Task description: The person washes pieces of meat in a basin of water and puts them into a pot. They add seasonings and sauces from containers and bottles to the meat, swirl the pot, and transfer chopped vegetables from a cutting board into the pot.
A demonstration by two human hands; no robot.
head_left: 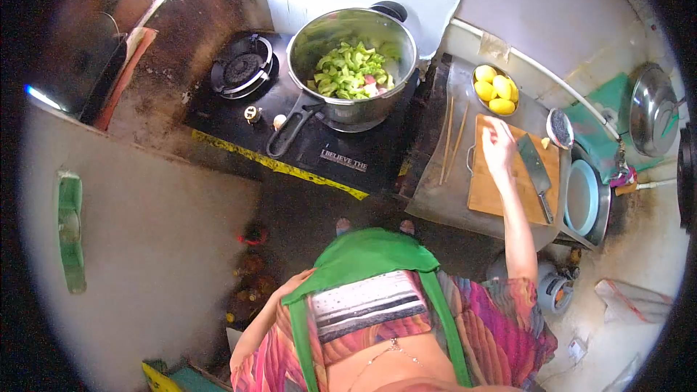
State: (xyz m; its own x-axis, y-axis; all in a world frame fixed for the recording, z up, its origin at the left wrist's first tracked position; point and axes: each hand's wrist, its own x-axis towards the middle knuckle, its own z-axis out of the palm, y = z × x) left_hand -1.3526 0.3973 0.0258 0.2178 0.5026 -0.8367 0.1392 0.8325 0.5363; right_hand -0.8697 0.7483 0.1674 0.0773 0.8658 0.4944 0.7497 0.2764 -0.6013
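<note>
My right hand (pixel 499 147) is over the upper left part of a wooden cutting board (pixel 494 192), its fingers loosely bent and slightly apart, with nothing visible in them. Beside it on the board lies a cleaver (pixel 534 165), handle toward me. A bowl of yellow lemon-like fruit (pixel 501 88) stands just beyond the hand. My left hand (pixel 296 281) rests at my side against the edge of the green apron (pixel 356 250), fingers stretched out. On the stove, a large steel pot (pixel 348 110) holds chopped green vegetables (pixel 351 71) and some pinkish-white pieces.
The black stove (pixel 305 152) has a second burner (pixel 241 69) at left. A pair of chopsticks (pixel 455 139) lies left of the board. To its right are a small dark-filled bowl (pixel 560 128) and a blue basin (pixel 582 196). The pot handle (pixel 287 131) projects toward me.
</note>
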